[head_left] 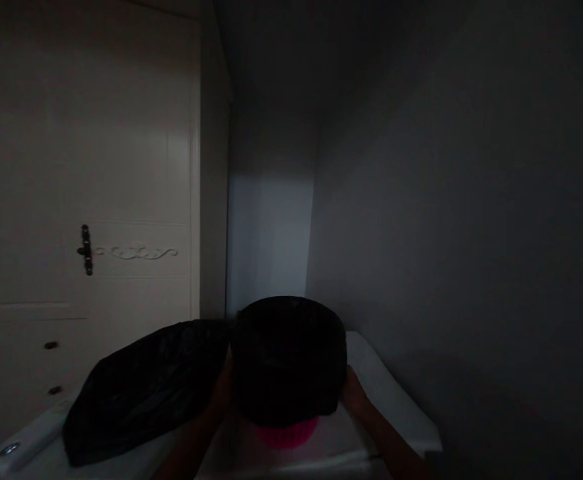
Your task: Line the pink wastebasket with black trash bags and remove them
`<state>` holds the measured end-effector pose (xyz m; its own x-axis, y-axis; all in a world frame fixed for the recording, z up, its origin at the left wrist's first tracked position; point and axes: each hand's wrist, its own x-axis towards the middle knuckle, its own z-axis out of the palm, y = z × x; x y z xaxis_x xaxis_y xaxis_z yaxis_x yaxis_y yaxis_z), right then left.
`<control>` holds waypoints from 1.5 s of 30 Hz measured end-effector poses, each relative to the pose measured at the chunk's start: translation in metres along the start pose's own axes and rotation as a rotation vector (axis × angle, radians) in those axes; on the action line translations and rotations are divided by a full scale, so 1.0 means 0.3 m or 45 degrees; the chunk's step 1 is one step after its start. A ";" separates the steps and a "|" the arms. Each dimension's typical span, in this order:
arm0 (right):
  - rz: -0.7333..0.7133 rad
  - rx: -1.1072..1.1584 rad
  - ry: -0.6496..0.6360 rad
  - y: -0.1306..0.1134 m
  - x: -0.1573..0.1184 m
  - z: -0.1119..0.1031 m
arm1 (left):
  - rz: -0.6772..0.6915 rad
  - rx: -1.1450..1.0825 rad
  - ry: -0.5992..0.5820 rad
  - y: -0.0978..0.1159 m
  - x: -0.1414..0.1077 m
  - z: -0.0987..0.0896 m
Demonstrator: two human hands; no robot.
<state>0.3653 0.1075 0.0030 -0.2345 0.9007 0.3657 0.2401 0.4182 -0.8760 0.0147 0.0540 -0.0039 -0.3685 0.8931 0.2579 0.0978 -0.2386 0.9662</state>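
Note:
A pink basket [288, 435] stands on a white surface, with a black bag [288, 373] fitted over its rim and hanging down its sides, so only the basket's lower part shows. My left hand [224, 385] is at the left side of the bag-covered basket, its fingers lost in the dark. On the right side, my right hand [354, 392] presses against the bag, its fingertips hidden behind it. Another black bag [146, 383] lies spread out to the left, beside my left forearm.
The white surface [396, 400] reaches back towards the grey wall [446, 233] on the right. A white wardrobe [136, 167] with dark handles rises at the left. A shiny round metal part [9, 449] sits at the bottom left corner. The room is dim.

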 end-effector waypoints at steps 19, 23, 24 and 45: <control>0.099 -1.035 0.220 0.020 -0.207 -0.032 | 0.155 1.341 -0.158 0.054 -0.288 -0.066; 0.166 -1.142 0.119 -0.020 -0.207 -0.018 | 0.140 1.312 -0.146 0.062 -0.289 -0.062; 0.191 -1.151 0.106 -0.026 -0.206 -0.015 | 0.125 1.304 -0.145 0.059 -0.287 -0.063; 0.209 -1.199 0.118 -0.043 -0.207 -0.018 | 0.116 1.555 -0.297 0.079 -0.272 -0.063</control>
<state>0.3819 0.0469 -0.0067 -0.0648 0.9452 0.3201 0.9311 0.1726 -0.3212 0.0295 -0.0318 -0.0022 -0.1551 0.9680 0.1973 0.9548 0.0956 0.2813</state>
